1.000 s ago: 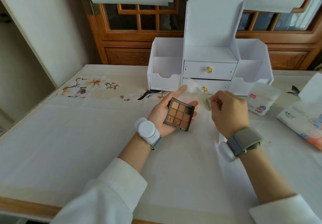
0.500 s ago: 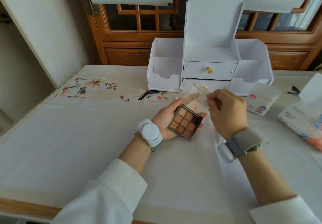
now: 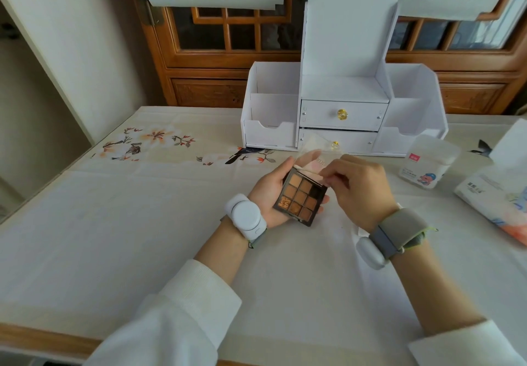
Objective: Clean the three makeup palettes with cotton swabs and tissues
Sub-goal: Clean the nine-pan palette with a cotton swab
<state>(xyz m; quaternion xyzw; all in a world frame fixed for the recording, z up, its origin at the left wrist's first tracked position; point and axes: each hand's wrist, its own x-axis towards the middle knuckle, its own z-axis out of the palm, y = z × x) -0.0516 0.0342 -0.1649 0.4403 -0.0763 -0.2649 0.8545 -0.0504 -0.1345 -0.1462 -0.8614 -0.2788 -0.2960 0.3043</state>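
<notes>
A small eyeshadow palette [image 3: 300, 196] with several brown and orange pans lies open in my left hand [image 3: 266, 194], which grips it from below; its clear lid [image 3: 316, 152] stands tilted back. My right hand [image 3: 358, 187] pinches a cotton swab [image 3: 309, 171] by one end. The swab lies along the palette's far edge, its tip at the far left corner. I see only this one palette.
A white desk organiser [image 3: 342, 109] with two drawers stands behind my hands. A tub of cotton swabs [image 3: 426, 163] and a tissue pack [image 3: 496, 191] sit at the right. The floral tablecloth [image 3: 114, 223] covers the table; its wooden front edge [image 3: 42, 334] is near.
My right hand has brought the cotton swab down onto the palette's far edge. My left hand has drawn the palette slightly nearer and tilted it.
</notes>
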